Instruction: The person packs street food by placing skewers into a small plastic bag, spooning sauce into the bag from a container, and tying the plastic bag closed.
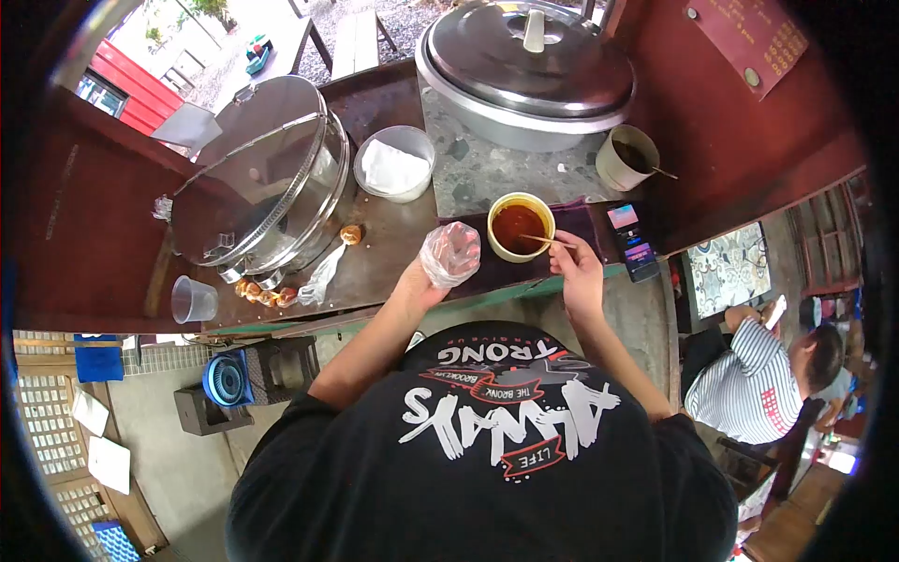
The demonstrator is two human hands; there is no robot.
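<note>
My left hand [424, 285] is closed around a clear plastic bag [451, 255], its mouth spread open and facing up. Just right of the bag, a pale yellow cup [506, 202] holds red-brown sauce [518, 225]. My right hand [582, 272] pinches a thin light-brown stick [543, 240] whose far end dips into the sauce; whether that end is a spoon cannot be seen. Close to the right hand lies a phone [634, 242] with its screen lit. Left of the bag are a twisted plastic wrapper [323, 273] and a small brown ball-shaped food piece [351, 234].
A large lidded steel pot [529, 61] stands at the back, with a round glass-and-metal case [262, 178] at left. A tub with white tissue [395, 164], a mug with a utensil [626, 159] and a clear plastic cup [194, 300] share the counter. Another person [749, 375] sits at right.
</note>
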